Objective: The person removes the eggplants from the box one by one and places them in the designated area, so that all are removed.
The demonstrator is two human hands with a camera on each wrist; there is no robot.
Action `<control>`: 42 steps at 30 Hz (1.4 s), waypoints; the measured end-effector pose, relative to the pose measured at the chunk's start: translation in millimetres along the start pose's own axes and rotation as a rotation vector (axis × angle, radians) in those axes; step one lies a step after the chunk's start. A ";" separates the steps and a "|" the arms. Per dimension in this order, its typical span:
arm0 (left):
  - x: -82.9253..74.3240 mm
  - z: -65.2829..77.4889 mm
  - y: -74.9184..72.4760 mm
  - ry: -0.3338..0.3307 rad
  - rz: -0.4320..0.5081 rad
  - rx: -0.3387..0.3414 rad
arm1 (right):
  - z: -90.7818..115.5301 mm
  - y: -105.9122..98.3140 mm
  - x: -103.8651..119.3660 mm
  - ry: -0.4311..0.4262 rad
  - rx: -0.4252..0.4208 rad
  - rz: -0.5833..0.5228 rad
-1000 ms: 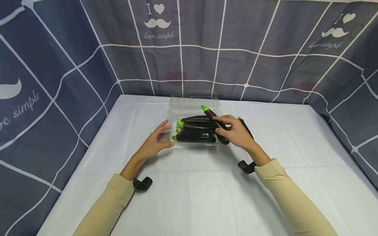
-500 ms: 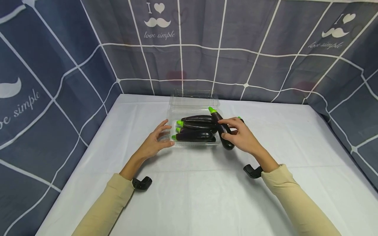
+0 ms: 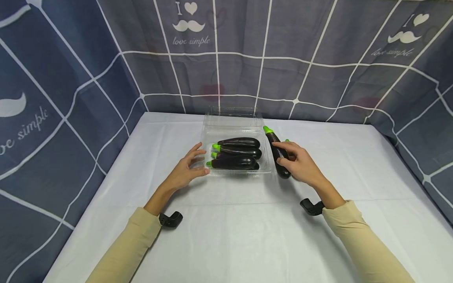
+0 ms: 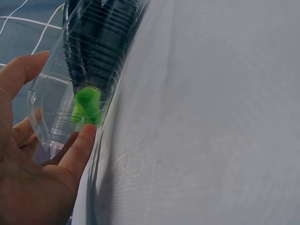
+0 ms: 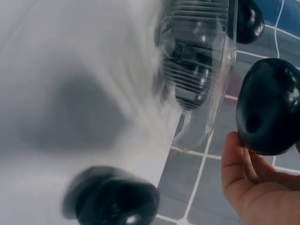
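Note:
A clear plastic clamshell box (image 3: 235,126) lies with its lid folded back, holding several dark eggplants (image 3: 238,142) with green stem ends. My left hand (image 3: 185,167) is at its left end, fingers spread and lightly bent. In the left wrist view the thumb (image 4: 82,147) touches the near corner of the box, by a green stem end (image 4: 87,101). Just right of the box, my right hand (image 3: 297,161) grips another eggplant (image 3: 274,147) between thumb and fingers. In the right wrist view this eggplant (image 5: 267,108) is raised off the table.
One more eggplant (image 5: 117,199) lies on the white table (image 3: 226,236), to the right of the box; in the head view the right hand hides all but its green tip (image 3: 287,140). A dark grid-patterned curtain (image 3: 240,74) encloses the table's back and sides.
My right hand has moved right with its eggplant, from over the box's right end to beyond its right edge. The left hand and the box have stayed in place.

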State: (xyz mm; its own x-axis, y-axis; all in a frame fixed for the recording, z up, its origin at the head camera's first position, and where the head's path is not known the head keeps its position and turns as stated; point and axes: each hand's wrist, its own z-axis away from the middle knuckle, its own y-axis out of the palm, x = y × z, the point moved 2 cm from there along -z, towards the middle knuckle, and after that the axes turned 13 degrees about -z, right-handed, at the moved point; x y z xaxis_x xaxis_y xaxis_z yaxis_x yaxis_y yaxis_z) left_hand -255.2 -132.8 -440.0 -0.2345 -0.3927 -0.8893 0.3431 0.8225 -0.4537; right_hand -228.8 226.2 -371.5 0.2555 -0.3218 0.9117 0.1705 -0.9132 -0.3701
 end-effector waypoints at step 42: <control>-4.6 0.7 -1.0 0.008 0.024 0.012 | 27.1 -51.1 -25.8 0.038 -0.038 0.105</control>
State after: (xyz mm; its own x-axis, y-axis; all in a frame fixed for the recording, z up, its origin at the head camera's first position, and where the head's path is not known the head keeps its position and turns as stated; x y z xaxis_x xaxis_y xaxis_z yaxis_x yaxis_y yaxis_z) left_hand -253.8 -132.1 -435.5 -0.2333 -0.3694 -0.8995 0.3596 0.8267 -0.4328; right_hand -218.4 288.0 -380.9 0.2338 -0.4245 0.8747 0.1085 -0.8826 -0.4574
